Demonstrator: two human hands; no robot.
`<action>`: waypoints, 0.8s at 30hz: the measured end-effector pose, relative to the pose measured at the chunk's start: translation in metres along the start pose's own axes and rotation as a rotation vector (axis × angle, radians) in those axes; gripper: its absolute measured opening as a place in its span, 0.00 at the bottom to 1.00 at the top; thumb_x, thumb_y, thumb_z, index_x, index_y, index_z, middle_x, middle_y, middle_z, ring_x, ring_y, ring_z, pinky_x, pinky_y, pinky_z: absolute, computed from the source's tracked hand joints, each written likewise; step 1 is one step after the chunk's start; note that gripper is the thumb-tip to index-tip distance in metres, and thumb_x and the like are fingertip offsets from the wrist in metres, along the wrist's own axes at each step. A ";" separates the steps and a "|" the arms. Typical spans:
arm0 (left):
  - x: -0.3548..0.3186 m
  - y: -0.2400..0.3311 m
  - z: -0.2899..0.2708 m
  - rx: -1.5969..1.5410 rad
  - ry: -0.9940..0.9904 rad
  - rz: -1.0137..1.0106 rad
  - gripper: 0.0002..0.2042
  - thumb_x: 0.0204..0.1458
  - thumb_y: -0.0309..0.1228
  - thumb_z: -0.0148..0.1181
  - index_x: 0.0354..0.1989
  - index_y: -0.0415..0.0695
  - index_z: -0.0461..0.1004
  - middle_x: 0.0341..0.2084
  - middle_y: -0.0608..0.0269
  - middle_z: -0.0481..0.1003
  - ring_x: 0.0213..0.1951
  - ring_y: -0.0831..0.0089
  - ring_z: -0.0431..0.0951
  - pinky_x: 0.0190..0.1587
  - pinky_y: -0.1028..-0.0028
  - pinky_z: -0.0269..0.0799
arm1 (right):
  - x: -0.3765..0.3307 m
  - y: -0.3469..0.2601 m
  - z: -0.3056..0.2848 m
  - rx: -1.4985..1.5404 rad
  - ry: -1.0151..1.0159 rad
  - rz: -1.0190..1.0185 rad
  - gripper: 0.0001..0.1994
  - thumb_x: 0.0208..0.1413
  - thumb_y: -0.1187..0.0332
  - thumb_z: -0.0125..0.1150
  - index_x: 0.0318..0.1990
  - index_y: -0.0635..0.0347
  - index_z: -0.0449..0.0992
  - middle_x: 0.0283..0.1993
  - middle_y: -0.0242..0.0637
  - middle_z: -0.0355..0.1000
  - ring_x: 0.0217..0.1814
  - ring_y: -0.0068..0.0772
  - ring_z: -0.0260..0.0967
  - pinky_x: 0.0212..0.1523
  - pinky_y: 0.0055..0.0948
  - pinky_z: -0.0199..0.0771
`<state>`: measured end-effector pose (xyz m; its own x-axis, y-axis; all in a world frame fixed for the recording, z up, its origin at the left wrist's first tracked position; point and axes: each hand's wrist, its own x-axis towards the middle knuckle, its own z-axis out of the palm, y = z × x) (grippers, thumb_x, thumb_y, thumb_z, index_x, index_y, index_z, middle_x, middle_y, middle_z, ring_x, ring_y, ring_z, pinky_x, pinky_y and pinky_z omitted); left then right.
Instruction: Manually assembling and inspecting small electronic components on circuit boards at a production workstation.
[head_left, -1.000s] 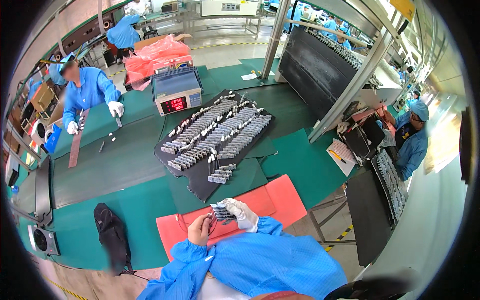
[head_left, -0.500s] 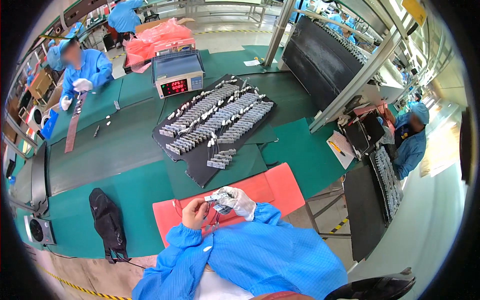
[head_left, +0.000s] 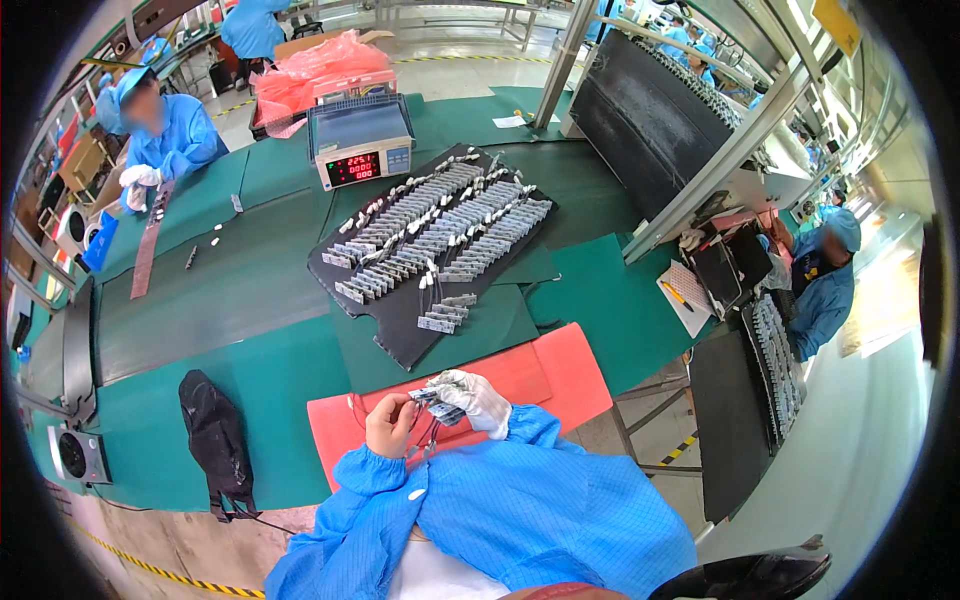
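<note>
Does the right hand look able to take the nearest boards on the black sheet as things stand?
Probably not straight away: the gloved right hand holds a bunch of small boards. The path itself looks free, though, with only the flat red mat and green sheet before the nearest boards.

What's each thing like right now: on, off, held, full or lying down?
Left hand: bare, pinching at the modules
Right hand: gloved, closed around those modules
Meter: on, red digits lit
Black board: lying down, covered with module rows
Red mat: lying beneath both hands
Pen: lying on paper
</note>
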<state>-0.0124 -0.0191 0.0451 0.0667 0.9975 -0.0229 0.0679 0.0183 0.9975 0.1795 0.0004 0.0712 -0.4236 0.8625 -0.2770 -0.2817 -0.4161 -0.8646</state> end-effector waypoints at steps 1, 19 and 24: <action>-0.001 -0.001 -0.001 0.008 -0.006 0.006 0.04 0.53 0.21 0.55 0.36 0.35 0.73 0.22 0.69 0.73 0.24 0.86 0.70 0.26 0.84 0.65 | 0.000 0.001 0.000 -0.001 0.004 0.012 0.12 0.60 0.63 0.53 0.45 0.62 0.71 0.31 0.31 0.72 0.27 0.17 0.66 0.26 0.18 0.66; 0.001 -0.009 -0.005 0.035 -0.092 0.007 0.04 0.53 0.21 0.54 0.35 0.35 0.72 0.22 0.68 0.73 0.25 0.84 0.72 0.28 0.82 0.67 | 0.003 0.007 -0.011 0.105 -0.059 -0.025 0.15 0.56 0.67 0.56 0.49 0.63 0.69 0.40 0.35 0.72 0.36 0.22 0.71 0.39 0.24 0.73; 0.002 -0.009 -0.008 0.016 -0.154 -0.001 0.05 0.52 0.20 0.55 0.37 0.35 0.72 0.23 0.66 0.73 0.27 0.83 0.73 0.30 0.81 0.70 | 0.004 0.004 -0.013 0.109 -0.053 -0.008 0.16 0.56 0.67 0.57 0.50 0.63 0.69 0.42 0.37 0.73 0.38 0.23 0.72 0.40 0.25 0.75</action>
<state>-0.0209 -0.0167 0.0364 0.2187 0.9751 -0.0354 0.0833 0.0175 0.9964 0.1882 0.0064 0.0611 -0.4650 0.8506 -0.2454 -0.3760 -0.4407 -0.8152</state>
